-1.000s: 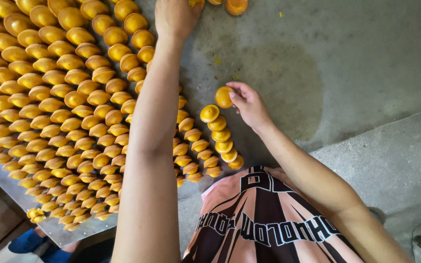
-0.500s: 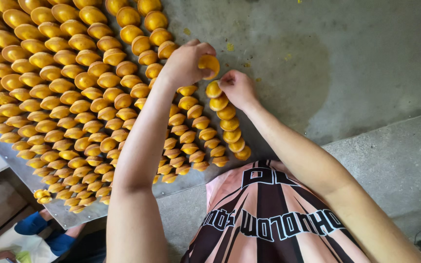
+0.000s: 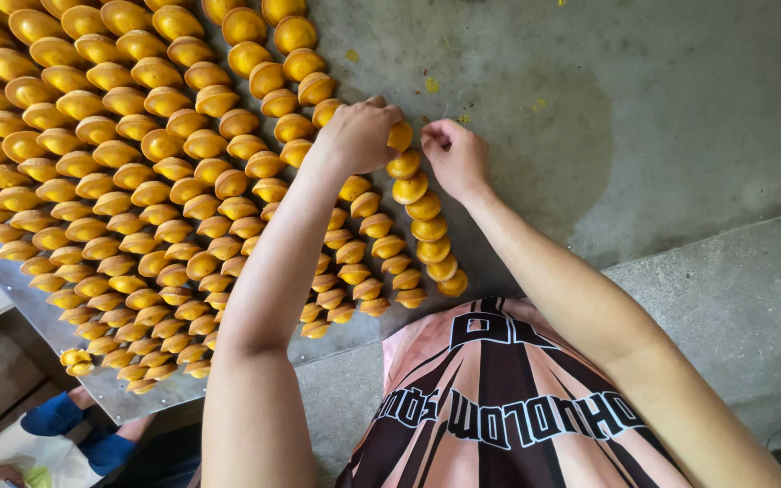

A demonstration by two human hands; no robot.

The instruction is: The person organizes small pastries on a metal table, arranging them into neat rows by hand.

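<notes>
round orange-yellow halved fruit pieces point(image 3: 137, 172) in overlapping rows fill the grey metal sheet point(image 3: 535, 108) left of both hands. left hand point(image 3: 362, 134), back from its far reach, pinches one piece at the row's top; right hand point(image 3: 456, 155), now empty, curls loosely beside it.

Bright, even daylight, no harsh glare. Soft shadow on the grey metal sheet point(image 3: 589, 136) right of the hands; dull sheen on the orange pieces point(image 3: 119, 181). Sharp at centre, wide-angle bending twd edges, corners slightly soft.
</notes>
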